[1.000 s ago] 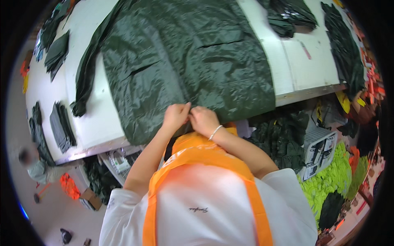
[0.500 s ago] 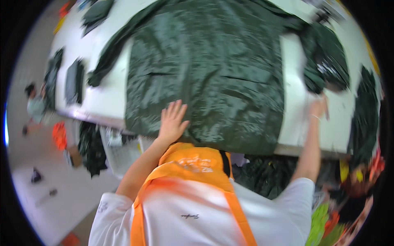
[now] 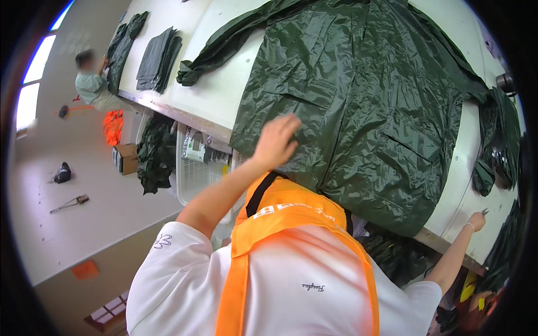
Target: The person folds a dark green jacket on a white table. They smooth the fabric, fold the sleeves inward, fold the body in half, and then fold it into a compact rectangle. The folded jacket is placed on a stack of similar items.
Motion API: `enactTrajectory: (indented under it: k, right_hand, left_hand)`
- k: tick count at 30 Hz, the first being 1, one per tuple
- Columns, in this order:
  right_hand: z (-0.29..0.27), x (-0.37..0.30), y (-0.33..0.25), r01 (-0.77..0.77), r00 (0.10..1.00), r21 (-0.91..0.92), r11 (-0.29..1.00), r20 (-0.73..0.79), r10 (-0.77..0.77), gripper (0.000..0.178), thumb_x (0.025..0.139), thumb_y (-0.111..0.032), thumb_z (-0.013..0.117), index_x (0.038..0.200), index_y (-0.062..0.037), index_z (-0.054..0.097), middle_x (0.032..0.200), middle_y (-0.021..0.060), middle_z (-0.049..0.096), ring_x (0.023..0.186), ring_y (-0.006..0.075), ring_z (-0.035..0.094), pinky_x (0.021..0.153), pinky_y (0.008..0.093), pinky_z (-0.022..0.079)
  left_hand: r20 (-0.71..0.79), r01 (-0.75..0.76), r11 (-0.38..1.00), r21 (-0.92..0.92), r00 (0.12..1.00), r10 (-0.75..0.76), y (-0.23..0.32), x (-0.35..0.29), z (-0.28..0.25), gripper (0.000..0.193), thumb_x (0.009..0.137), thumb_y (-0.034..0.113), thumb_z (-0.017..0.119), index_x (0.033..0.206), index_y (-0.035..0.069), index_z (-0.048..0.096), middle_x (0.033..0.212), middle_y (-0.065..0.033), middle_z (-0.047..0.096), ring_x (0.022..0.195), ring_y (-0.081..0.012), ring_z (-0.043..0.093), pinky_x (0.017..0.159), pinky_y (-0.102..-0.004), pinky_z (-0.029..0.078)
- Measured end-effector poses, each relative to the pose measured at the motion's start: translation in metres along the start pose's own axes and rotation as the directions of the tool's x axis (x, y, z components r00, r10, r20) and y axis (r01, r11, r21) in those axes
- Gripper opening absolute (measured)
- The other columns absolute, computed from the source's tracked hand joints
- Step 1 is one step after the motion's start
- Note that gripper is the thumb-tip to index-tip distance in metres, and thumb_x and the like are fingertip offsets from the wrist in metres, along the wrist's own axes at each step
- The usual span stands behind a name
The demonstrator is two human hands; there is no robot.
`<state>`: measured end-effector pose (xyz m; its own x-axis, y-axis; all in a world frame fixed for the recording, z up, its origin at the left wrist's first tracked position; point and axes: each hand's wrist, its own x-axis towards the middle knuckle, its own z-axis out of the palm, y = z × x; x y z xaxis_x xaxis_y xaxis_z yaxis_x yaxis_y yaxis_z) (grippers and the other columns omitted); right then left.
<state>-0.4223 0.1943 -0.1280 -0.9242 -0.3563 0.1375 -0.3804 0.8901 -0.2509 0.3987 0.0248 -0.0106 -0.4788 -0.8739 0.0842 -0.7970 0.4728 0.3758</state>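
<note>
Hands (image 3: 276,143) moved apart, left (image 3: 274,145) outstretched, right (image 3: 476,220) gripping small tool (image 3: 485,212), jacket (image 3: 386,112) lengthwise away, hem (image 3: 386,217) nearest

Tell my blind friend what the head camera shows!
A shiny dark green jacket lies spread on a white table. A person has their left hand over its lower part; their right hand, further right, holds something small and unclear.

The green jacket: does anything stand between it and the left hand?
Nothing visible does: the left hand is over the lower front of the green jacket; whether it touches, I cannot tell.
</note>
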Motion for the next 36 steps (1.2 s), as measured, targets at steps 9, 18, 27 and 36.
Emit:
enactTrajectory:
  k: [9,18,27,36]
  right_hand:
    - [-0.111,-0.34,-0.345,0.461,0.7,0.469,0.753,0.329,-0.634,0.028,0.083,-0.02,0.067,0.102,-0.0002,0.063,0.089,0.0102,0.068,0.079,0.0167,0.064,0.073,0.0291,0.05]
    - [-0.03,-0.479,-0.486,0.179,0.68,0.801,0.572,0.32,-0.66,0.03,0.081,-0.027,0.069,0.093,0.0004,0.064,0.069,0.0084,0.062,0.061,0.0177,0.057,0.061,0.0302,0.046]
    - [0.013,-0.46,-0.534,0.267,0.694,0.475,0.838,0.509,-0.51,0.04,0.066,-0.035,0.077,0.062,-0.0006,0.056,0.056,0.0142,0.054,0.053,0.0279,0.049,0.057,0.0364,0.043]
    - [0.021,-0.446,-0.543,0.02,0.643,0.395,0.918,0.699,-0.315,0.039,0.061,-0.034,0.082,0.07,-0.0007,0.064,0.064,0.0055,0.061,0.058,0.0133,0.054,0.061,0.028,0.044]
  left_hand:
    - [0.034,0.02,1.0,0.002,0.999,-0.02,-0.131,0.133,0.015,0.025,0.082,0.028,0.062,0.1,0.012,0.066,0.102,-0.0097,0.063,0.097,-0.0281,0.059,0.081,-0.0394,0.047]
    - [0.47,0.199,0.979,-0.049,0.869,-0.154,-0.161,0.22,-0.004,0.045,0.065,0.053,0.075,0.076,0.009,0.071,0.068,-0.008,0.064,0.067,-0.0245,0.061,0.062,-0.0348,0.047]
    - [0.366,0.227,0.773,-0.593,0.931,0.007,-0.211,0.204,-0.02,0.025,0.077,0.019,0.075,0.095,0.004,0.068,0.081,-0.0013,0.067,0.071,-0.0055,0.057,0.066,-0.0226,0.047]
    - [-0.161,-0.24,0.88,-0.409,0.969,0.189,-0.183,0.097,-0.047,0.011,0.074,0.01,0.074,0.077,0.005,0.065,0.077,-0.0075,0.065,0.069,-0.0219,0.062,0.062,-0.0312,0.05]
